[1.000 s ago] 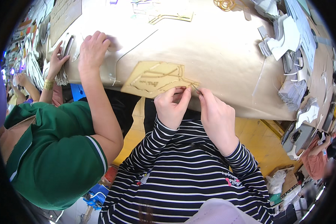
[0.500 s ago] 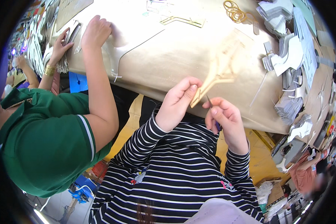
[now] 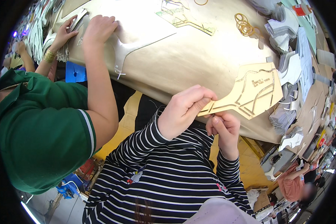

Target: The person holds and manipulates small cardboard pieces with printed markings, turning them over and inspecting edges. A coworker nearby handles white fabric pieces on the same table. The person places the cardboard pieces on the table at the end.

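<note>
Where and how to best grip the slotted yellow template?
Pinch the narrow end of the template, probably coming from the left: it is flat and tapers to that end, while the wide part spreads away to the right. The left hand holds it there.

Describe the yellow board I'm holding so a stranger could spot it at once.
Find the big tan-covered table, then the left hand at its near edge. That hand holds the narrow end of the yellow board. Unlike the template lying farther back, it is hand-held, its wide, dark-slotted end toward the right.
</note>
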Demonstrator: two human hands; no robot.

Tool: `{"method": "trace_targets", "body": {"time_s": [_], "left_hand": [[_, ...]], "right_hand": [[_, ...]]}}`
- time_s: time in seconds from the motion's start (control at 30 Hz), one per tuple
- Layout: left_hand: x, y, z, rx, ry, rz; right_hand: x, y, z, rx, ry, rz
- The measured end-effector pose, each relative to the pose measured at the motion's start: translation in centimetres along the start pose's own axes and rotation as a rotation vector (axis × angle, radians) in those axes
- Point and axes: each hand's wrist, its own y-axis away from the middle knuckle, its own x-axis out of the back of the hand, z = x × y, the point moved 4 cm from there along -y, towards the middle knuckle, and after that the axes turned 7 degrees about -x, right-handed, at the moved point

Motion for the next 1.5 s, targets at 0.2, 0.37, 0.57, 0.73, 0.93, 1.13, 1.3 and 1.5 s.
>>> {"method": "trace_targets", "body": {"time_s": [0.2,0.37,0.57,0.73,0.93,1.13,1.3,1.5], "left_hand": [[-0.1,0.5,0.2,0.122,0.147,0.040],[-0.6,1.2,-0.4,0.269,0.439,0.165],[-0.6,-1.0,-1.2,0.313,0.597,0.280],[-3.4,-8.3,-2.1,0.134,0.803,0.307],[-8.0,-14.1,-2.7,0.220,0.740,0.187],[-6.1,-8.9,-1.6,0.126,0.733,0.030],[-3.1,-3.1,-0.6,0.271,0.584,0.165],[-1.2,-0.8,0.2,0.270,0.340,0.186]], "right_hand": [[-0.8,0.5,0.0,0.067,0.194,0.072],[-0.8,0.7,0.3,-0.031,0.332,0.138],[-2.0,-2.0,-1.9,0.105,0.383,0.165],[1.1,-5.3,-5.6,0.201,0.221,0.321],[5.4,-6.3,-9.6,0.149,0.282,0.485],[4.0,-1.6,-7.8,0.235,0.760,0.430],[0.7,0.0,-3.5,0.191,0.651,0.292],[-1.1,0.5,-3.7,0.353,0.895,0.234]]}}
